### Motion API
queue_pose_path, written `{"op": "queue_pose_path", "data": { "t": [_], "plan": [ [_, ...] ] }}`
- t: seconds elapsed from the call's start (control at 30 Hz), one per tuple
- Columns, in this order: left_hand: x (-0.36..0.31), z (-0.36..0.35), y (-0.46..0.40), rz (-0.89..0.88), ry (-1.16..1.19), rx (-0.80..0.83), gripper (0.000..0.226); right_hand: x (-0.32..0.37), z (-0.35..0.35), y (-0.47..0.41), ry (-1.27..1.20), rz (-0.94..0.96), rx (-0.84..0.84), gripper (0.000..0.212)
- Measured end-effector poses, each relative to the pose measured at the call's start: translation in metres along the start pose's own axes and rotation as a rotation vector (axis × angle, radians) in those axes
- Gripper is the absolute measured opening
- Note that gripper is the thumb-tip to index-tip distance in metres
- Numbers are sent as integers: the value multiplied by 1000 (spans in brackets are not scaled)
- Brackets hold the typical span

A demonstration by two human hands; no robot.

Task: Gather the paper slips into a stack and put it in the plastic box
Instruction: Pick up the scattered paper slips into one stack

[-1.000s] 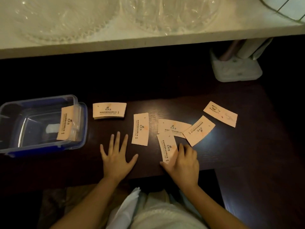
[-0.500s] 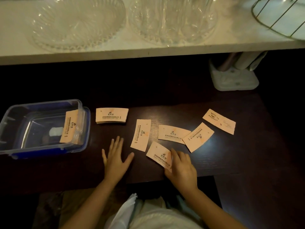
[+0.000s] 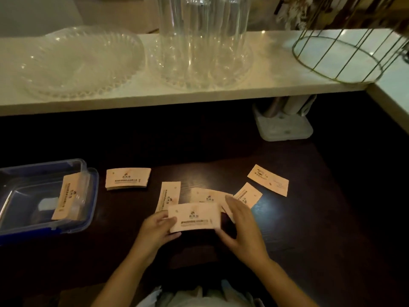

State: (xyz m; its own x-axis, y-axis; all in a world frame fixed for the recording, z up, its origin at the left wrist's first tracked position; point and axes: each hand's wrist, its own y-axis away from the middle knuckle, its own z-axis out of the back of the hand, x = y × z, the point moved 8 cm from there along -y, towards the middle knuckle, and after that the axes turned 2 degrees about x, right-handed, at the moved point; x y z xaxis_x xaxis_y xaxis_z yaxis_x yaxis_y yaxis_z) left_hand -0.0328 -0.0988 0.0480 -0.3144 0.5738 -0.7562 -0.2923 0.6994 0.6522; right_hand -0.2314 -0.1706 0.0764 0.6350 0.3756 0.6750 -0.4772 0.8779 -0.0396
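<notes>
We hold one paper slip [image 3: 194,217] between our left hand [image 3: 158,231] and right hand [image 3: 242,227], above the bench [image 3: 309,240]; other slips [image 3: 267,180] lie beside the plastic box [image 3: 93,196].

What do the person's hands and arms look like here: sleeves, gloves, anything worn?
Both the left hand and right hand are bare: no gloves, rings, watch or bands visible. Forearms are uncovered down to the frame's bottom edge, no sleeves showing. Light-coloured clothing appears at the bottom centre.
</notes>
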Motion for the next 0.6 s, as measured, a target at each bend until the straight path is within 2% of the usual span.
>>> {"op": "queue_pose_path", "data": {
  "t": [0.1, 0.17, 0.3, 0.4, 0.6],
  "plan": [
    [-2, 13, -1, -10, 140, -86, 16, -58, 36, -15, 58, -309, -215, 79],
    [-4, 16, 0, -23, 214, -122, 20, -90, 42, -18, 140, -574, -239, 92],
    [-3, 14, 2, -39, 311, -181, 28, -96, 9, -14, 153, -808, -197, 109],
    [0, 14, 3, -37, 330, -177, 27, -96, -16, -16, 144, -814, -110, 110],
    [5, 29, 3, -45, 315, -208, 35, -104, -12, -8, 215, -646, -7, 98]
  ]
}}
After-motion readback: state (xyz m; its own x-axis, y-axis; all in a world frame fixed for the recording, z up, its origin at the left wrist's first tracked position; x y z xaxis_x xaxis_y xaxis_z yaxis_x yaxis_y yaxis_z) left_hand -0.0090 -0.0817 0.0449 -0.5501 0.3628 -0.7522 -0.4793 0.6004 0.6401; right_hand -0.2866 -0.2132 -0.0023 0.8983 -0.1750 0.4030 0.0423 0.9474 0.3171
